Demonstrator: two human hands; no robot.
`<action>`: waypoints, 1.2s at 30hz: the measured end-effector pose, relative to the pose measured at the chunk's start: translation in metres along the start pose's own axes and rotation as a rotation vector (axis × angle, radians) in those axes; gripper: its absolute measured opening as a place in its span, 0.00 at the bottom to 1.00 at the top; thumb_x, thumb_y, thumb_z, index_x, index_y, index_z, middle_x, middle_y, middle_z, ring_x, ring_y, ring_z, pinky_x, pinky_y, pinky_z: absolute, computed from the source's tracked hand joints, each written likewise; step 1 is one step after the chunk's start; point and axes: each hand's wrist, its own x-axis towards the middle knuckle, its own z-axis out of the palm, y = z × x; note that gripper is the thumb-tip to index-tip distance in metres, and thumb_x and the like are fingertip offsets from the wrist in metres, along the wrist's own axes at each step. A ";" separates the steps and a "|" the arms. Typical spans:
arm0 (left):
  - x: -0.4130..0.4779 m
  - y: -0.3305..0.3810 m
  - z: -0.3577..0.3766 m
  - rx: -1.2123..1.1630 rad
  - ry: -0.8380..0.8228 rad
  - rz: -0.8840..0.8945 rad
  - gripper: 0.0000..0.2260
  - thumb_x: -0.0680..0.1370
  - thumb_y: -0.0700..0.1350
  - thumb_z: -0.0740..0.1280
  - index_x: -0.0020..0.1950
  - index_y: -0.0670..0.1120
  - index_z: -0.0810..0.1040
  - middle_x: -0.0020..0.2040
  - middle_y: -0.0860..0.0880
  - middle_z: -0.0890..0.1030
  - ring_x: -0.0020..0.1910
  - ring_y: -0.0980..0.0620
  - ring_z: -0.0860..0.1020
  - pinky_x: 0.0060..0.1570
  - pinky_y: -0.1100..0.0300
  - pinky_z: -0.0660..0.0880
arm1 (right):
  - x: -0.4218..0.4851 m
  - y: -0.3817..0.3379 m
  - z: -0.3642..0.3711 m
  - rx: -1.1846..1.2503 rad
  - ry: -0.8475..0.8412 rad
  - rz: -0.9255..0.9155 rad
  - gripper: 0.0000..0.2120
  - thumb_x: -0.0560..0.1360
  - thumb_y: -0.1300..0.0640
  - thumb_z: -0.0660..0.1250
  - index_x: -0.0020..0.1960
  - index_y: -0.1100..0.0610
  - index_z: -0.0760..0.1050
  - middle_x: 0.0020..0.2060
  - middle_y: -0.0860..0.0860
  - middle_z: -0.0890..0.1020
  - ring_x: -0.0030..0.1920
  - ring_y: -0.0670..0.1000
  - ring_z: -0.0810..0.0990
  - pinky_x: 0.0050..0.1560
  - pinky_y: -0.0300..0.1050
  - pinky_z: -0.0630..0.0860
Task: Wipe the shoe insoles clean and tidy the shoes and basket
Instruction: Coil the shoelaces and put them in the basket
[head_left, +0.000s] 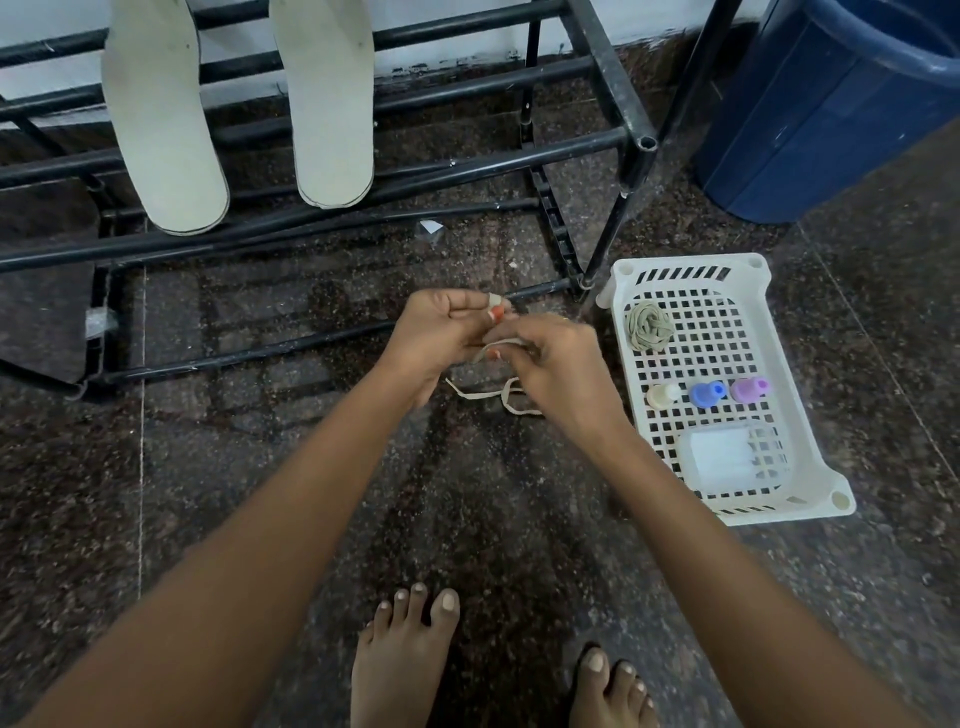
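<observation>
Beige shoelace (470, 396) is wound around the curled fingers (496, 300) of the left hand (441, 332), one turn showing on a raised fingertip. The right hand (561, 364), touching the left, pinches the same lace between thumb and bent fingers. The loose tail drops from both hands and lies in a loop on the dark speckled floor (260, 467) just below them.

Just right of the hands sits a white lattice basket (621, 338), its long side running away from the person. It holds a second coiled lace (649, 327) at the far end, then a white bottle (662, 396), a blue bottle (706, 393) and a purple bottle (749, 389) in a row, and a clear box (727, 460) nearest.

Beyond the hands, two pale insoles (161, 119) (330, 104) lean side by side on the bars of a black shoe rack (467, 171), lengthwise toward the person, rounded ends lowest. A blue bin (831, 104) stands at far right. Two bare feet (405, 660) show at the bottom.
</observation>
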 end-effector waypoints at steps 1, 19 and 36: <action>-0.001 0.000 0.000 0.014 -0.019 -0.007 0.06 0.78 0.35 0.64 0.53 0.36 0.78 0.35 0.54 0.84 0.31 0.60 0.81 0.33 0.68 0.78 | 0.002 0.000 -0.003 0.017 0.008 0.028 0.07 0.69 0.67 0.69 0.46 0.60 0.82 0.43 0.54 0.84 0.43 0.49 0.80 0.47 0.40 0.75; -0.009 0.005 -0.003 -0.114 -0.282 -0.011 0.08 0.78 0.37 0.62 0.51 0.39 0.80 0.43 0.44 0.85 0.44 0.50 0.84 0.49 0.58 0.80 | 0.026 0.012 -0.013 0.467 0.163 0.367 0.09 0.72 0.66 0.67 0.42 0.52 0.80 0.37 0.44 0.81 0.39 0.42 0.79 0.45 0.37 0.76; 0.004 0.003 0.000 -0.458 -0.046 0.045 0.08 0.78 0.32 0.60 0.54 0.36 0.77 0.44 0.45 0.85 0.45 0.51 0.83 0.50 0.60 0.80 | -0.006 -0.001 0.023 0.093 0.020 0.131 0.07 0.73 0.67 0.65 0.49 0.65 0.80 0.42 0.60 0.81 0.43 0.55 0.77 0.42 0.36 0.67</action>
